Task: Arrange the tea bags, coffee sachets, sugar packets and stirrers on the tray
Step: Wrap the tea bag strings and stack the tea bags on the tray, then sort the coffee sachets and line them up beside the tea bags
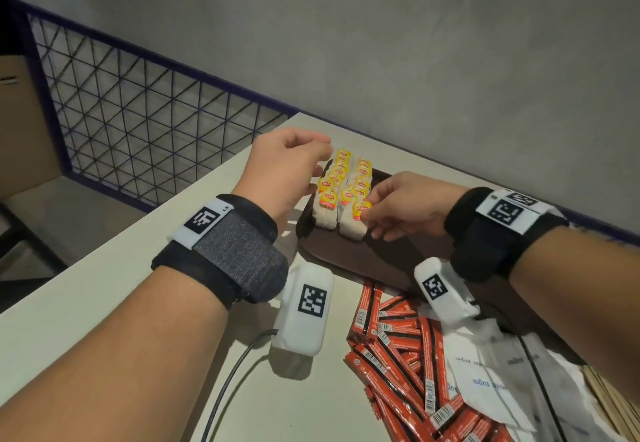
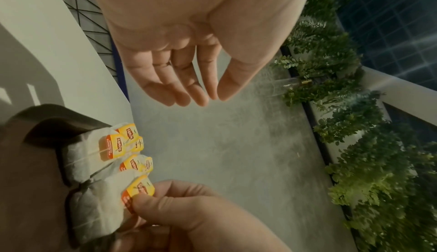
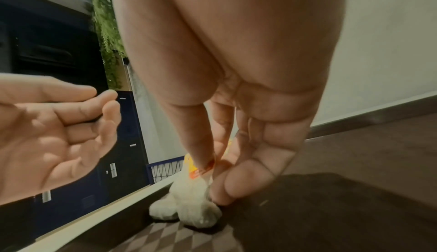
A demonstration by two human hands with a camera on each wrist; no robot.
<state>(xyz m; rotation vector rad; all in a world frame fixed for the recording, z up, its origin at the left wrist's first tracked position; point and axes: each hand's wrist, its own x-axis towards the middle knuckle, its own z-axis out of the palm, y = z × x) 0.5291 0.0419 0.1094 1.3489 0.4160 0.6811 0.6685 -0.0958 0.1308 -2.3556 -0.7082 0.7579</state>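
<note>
A dark brown tray (image 1: 381,261) holds two rows of tea bags (image 1: 329,195) with yellow tags. My right hand (image 1: 369,213) pinches the yellow tag (image 2: 139,187) of the nearest tea bag (image 1: 353,225) in the right row, thumb on top; the bag's body (image 3: 194,200) rests on the tray. Over the far left of the rows my left hand (image 2: 212,95) hovers with fingers loosely curled and holds nothing. Red coffee sachets (image 1: 398,355), white sugar packets (image 1: 485,372) and wooden stirrers (image 1: 609,393) lie on the table in front of the tray.
The pale table (image 1: 138,268) meets a grey wall behind the tray. A dark wire-mesh railing (image 1: 138,112) runs past the table's left edge. A black cable (image 1: 235,372) trails across the near table. The tray's right half is bare.
</note>
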